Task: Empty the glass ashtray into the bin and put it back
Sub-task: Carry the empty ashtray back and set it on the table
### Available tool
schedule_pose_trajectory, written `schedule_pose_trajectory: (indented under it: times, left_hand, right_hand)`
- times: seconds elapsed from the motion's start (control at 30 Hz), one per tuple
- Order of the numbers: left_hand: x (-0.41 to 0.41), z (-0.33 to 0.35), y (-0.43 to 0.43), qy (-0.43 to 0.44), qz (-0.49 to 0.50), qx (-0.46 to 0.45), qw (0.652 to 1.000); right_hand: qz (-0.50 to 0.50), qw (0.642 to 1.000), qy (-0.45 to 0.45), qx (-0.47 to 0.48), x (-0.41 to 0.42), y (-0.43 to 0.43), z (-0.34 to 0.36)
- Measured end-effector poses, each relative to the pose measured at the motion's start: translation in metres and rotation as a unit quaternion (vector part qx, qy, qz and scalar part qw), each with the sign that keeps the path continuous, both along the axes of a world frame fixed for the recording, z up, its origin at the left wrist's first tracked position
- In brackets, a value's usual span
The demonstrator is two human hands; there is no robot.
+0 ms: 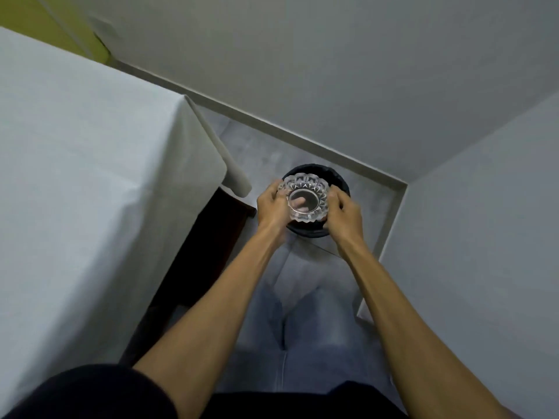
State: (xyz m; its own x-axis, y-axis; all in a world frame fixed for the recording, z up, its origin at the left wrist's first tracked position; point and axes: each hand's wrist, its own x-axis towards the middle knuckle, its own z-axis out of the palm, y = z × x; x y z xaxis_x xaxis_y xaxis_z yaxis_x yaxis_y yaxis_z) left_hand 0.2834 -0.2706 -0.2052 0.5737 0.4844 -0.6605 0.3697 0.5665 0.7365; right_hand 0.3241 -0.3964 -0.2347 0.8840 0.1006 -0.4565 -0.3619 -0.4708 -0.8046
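I hold the ashtray (306, 197) in both hands, right over the bin (314, 173). My left hand (273, 207) grips its left rim, fingers curled around the edge; one fingertip shows through the clear glass bottom, so part of that hand is under it. My right hand (343, 213) closes on the right rim, thumb on the near side and fingers wrapped over the far side. Both grips are tight on the glass, with nothing else in them.

The ashtray is round, cut glass with a scalloped rim, and it looks roughly level; I cannot tell from here which face is up. It covers most of the bin's mouth, so I see only the dark rim of the bin around it, mostly at the far side and below my wrists. I cannot tell whether anything lies in the ashtray.

The bin stands on the grey floor (260, 152) in the corner, near the wall (332, 71). The table (90, 164), under a white cloth, is to my left.
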Motion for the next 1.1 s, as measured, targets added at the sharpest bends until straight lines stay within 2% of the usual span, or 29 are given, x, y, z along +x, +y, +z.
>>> schedule_pose_trajectory:
  times: [0.17,0.43,0.6,0.73,0.8,1.0,1.1]
  left_hand:
    - [-0.047,0.104,0.010,0.000,0.043,-0.006,0.999]
    - [-0.110,0.181,0.051,-0.035,0.143,0.056,0.988]
    - [-0.160,0.192,0.094,0.023,0.246,0.113,0.962]
    - [-0.203,0.167,0.137,0.076,0.292,0.130,0.945]
    - [-0.221,0.177,0.149,0.103,0.317,0.139,0.932]
    - [-0.253,0.190,0.187,0.129,0.405,0.127,0.896]
    - [-0.262,0.184,0.203,0.146,0.409,0.127,0.892]
  right_hand:
    - [0.030,0.999,-0.005,0.042,-0.028,0.011,0.124]
    - [0.202,0.974,-0.082,0.055,-0.060,0.070,0.212]
    - [0.315,0.943,-0.067,0.086,-0.085,0.130,0.223]
    - [0.406,0.904,-0.090,0.099,-0.104,0.184,0.226]
    - [0.447,0.883,-0.097,0.105,-0.114,0.210,0.223]
    - [0.550,0.829,-0.090,0.043,-0.134,0.288,0.203]
    - [0.564,0.820,-0.087,0.038,-0.140,0.311,0.202]
